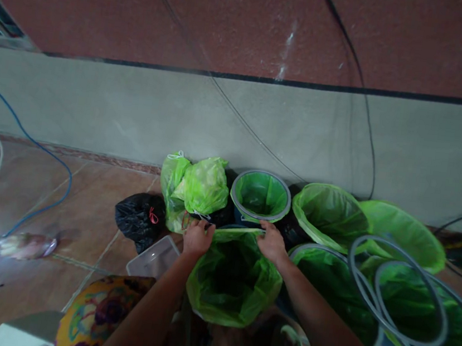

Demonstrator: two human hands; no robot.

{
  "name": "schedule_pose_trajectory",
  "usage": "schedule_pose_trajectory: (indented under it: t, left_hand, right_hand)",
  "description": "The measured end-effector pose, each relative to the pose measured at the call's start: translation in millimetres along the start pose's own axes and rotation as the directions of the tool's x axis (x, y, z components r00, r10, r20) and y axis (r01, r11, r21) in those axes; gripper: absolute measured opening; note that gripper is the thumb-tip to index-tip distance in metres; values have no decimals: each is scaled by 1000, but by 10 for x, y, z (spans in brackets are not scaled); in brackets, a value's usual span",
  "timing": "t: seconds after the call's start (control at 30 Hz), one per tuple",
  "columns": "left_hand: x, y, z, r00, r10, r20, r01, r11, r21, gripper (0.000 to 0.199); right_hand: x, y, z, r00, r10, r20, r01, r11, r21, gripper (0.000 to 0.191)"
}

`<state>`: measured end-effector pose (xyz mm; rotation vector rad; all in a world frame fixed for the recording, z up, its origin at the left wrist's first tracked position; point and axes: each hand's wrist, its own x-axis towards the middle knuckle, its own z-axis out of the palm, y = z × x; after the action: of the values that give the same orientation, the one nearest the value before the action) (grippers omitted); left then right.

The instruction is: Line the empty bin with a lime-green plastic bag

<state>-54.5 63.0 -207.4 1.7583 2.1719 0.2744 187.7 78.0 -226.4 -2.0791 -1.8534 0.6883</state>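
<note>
A green bin bag (232,302) lines a bin standing right in front of me, its mouth spread wide and its edge folded outward. My left hand (197,239) grips the bag's edge at the far left of the mouth, fingers curled over it. At the far right of the same edge, my right hand (272,242) is closed on the plastic, with its thumb toward the inside. The bag's inside is dark, and most of the bin under it is hidden.
Behind stands a lined bin with a grey ring (259,218). More green-lined bins (331,213) and loose grey rings (441,328) crowd the right. Tied green bags (206,187), a black bag (139,218) and a clear plastic container (153,259) sit left. A blue hose (50,151) crosses the floor.
</note>
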Motion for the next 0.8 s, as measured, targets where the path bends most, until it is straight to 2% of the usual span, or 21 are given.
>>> schedule_pose_trajectory:
  t: [0.1,0.17,0.23,0.37,0.47,0.53,0.57,0.67,0.8]
  left_hand:
    - [-5,51,-14,996,68,56,-70,997,36,35]
    - [7,83,-28,989,107,99,-114,991,68,26]
    - [42,116,-42,981,122,149,-132,989,60,22]
    - [148,152,-35,950,189,250,-152,976,-159,27]
    - [214,145,11,931,267,249,-156,907,-390,36]
    - [240,143,47,921,301,247,-160,870,-466,25]
    - [248,147,61,916,312,252,-164,865,-474,20]
    - [253,176,81,908,320,270,-186,886,-425,23]
    - [249,221,67,881,374,291,-272,902,-336,18]
  right_hand:
    - [-9,-155,2,991,-126,38,130,986,-105,52]
    - [11,-231,7,980,-194,47,199,968,-153,35]
    - [59,-266,16,971,-233,56,239,962,-130,18]
    - [184,-244,57,965,-212,155,199,975,95,22]
    - [237,-211,94,947,-235,221,191,961,201,18]
    - [247,-212,103,932,-272,242,207,943,261,14]
    - [249,-221,101,926,-287,246,210,932,296,16]
    - [254,-274,81,917,-302,260,196,910,365,20]
    - [290,-319,98,928,-240,284,122,918,378,17]
